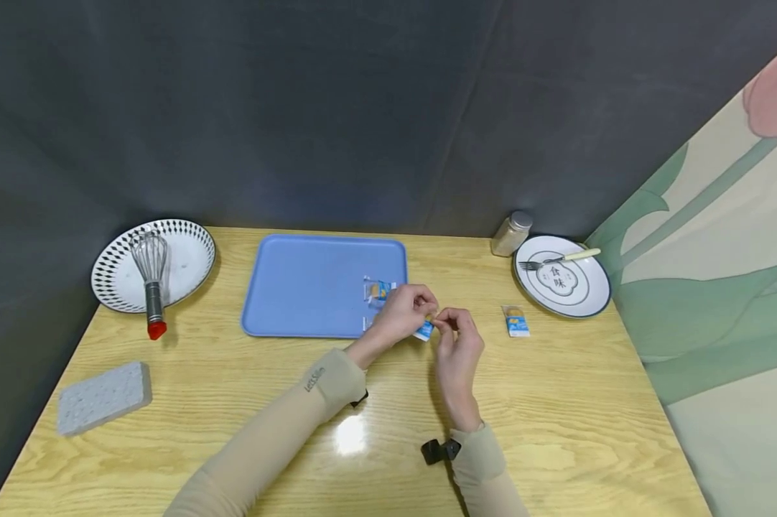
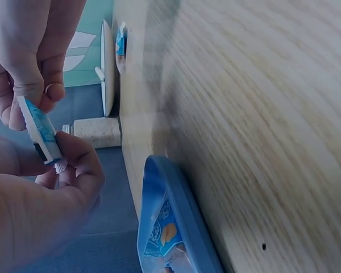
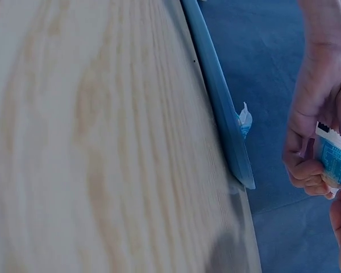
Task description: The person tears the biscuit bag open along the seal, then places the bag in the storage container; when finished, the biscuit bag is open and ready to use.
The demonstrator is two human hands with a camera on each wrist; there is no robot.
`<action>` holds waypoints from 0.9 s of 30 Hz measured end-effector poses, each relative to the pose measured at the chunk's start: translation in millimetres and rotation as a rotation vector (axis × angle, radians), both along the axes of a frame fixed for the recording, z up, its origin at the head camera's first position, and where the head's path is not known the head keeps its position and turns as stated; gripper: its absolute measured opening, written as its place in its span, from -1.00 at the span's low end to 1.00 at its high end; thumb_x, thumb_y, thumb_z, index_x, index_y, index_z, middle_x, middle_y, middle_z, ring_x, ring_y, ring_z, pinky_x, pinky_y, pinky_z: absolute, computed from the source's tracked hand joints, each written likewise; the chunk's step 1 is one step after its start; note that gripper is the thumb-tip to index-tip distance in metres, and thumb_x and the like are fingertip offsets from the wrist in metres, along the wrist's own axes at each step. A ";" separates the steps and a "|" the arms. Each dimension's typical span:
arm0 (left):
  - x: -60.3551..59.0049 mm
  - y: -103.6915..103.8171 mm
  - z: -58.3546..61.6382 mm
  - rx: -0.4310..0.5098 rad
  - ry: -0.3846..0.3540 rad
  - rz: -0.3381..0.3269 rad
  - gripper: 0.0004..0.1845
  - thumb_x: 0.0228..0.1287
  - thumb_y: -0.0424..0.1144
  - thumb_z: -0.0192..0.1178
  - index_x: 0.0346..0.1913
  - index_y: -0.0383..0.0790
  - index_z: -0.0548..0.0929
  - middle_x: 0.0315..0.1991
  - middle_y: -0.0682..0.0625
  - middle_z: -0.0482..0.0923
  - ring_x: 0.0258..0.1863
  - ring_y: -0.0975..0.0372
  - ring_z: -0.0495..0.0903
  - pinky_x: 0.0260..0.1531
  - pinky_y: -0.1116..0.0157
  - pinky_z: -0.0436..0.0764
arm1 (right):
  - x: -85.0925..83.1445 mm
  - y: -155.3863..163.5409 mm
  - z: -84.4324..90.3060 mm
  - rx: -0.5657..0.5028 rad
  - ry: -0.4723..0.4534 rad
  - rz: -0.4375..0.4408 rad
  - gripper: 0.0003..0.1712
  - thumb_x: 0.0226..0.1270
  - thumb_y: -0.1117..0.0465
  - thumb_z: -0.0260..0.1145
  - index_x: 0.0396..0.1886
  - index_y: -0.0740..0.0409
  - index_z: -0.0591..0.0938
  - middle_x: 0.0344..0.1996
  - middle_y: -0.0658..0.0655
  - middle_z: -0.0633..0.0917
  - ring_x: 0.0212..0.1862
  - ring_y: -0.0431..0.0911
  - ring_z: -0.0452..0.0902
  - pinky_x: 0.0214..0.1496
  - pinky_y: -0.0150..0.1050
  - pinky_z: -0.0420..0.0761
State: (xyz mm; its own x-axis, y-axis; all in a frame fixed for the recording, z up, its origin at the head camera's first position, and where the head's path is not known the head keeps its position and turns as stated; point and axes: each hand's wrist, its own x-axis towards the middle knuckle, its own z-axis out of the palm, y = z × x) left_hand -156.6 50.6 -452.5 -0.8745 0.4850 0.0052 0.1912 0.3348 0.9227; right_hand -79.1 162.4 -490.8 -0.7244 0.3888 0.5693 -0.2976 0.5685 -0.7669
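Observation:
Between both hands, close to the right front corner of the blue tray [image 1: 311, 287], is a small blue-and-white snack packet [image 1: 424, 332]. My left hand [image 1: 404, 312] pinches one end of it. Thumb and fingers of my right hand [image 1: 458, 348] pinch the other end. In the left wrist view the packet [image 2: 42, 133] is tilted, with its crimped edge showing. The right wrist view shows the printed back of the packet [image 3: 334, 159]. A similar packet [image 1: 382, 289] lies on the tray, and another below it is partly hidden by my left hand.
A further packet [image 1: 515, 322] lies on the table at right, near a plate [image 1: 582, 291] with a fork [image 1: 559, 260] and a shaker jar [image 1: 512, 233]. At left are a patterned plate [image 1: 191, 255], a whisk [image 1: 152, 280] and a grey sponge-like block [image 1: 104, 398].

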 end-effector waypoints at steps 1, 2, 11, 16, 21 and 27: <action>0.3 0.4 -0.3 -0.002 0.000 0.003 -0.88 0.48 -0.49 0.26 -0.19 -0.32 0.79 -0.28 -0.06 0.72 -0.30 0.22 0.59 -0.27 0.35 0.55 | 0.4 0.3 -0.1 0.002 0.000 0.000 -0.86 0.30 0.59 0.44 -0.33 0.38 0.63 -0.34 0.26 0.72 -0.28 0.05 0.63 -0.14 -0.47 0.53; 0.7 0.7 -0.6 -0.005 -0.001 0.005 -0.88 0.49 -0.49 0.26 -0.19 -0.32 0.78 -0.29 -0.05 0.72 -0.30 0.22 0.59 -0.28 0.35 0.55 | 1.0 0.5 -0.2 0.004 0.000 0.000 -0.85 0.30 0.60 0.44 -0.33 0.39 0.63 -0.34 0.26 0.72 -0.29 0.05 0.63 -0.14 -0.48 0.53; 0.1 -0.1 -4.8 0.017 -0.020 0.030 -0.87 0.50 -0.52 0.22 -0.17 -0.36 0.78 -0.31 -0.07 0.69 -0.34 0.21 0.58 -0.34 0.36 0.53 | 4.9 -3.2 -2.6 0.030 0.011 0.035 -0.81 0.26 0.66 0.43 -0.34 0.40 0.61 -0.38 0.27 0.69 -0.30 0.05 0.64 -0.14 -0.52 0.54; -3.2 -1.0 -8.5 0.021 -0.009 0.056 -0.87 0.47 -0.54 0.23 -0.19 -0.39 0.78 -0.34 -0.08 0.70 -0.36 0.22 0.59 -0.32 0.35 0.55 | 7.2 -7.1 -3.2 0.054 0.008 0.052 -0.79 0.22 0.67 0.44 -0.35 0.39 0.61 -0.39 0.25 0.69 -0.31 0.02 0.63 -0.16 -0.51 0.54; -4.2 -0.8 -10.8 0.013 0.009 0.066 -0.87 0.47 -0.53 0.25 -0.20 -0.38 0.79 -0.35 -0.08 0.71 -0.35 0.23 0.61 -0.30 0.34 0.57 | 9.6 -8.3 -2.1 0.066 0.000 0.061 -0.77 0.20 0.70 0.44 -0.33 0.39 0.62 -0.38 0.25 0.71 -0.32 0.04 0.65 -0.17 -0.50 0.55; -4.7 -1.6 -13.2 0.029 -0.017 0.073 -0.87 0.50 -0.52 0.22 -0.13 -0.44 0.79 -0.33 -0.11 0.70 -0.36 0.20 0.59 -0.32 0.35 0.55 | 13.8 -10.3 -2.4 0.063 -0.019 0.086 -0.77 0.21 0.71 0.42 -0.32 0.40 0.63 -0.37 0.24 0.72 -0.30 0.06 0.66 -0.15 -0.48 0.58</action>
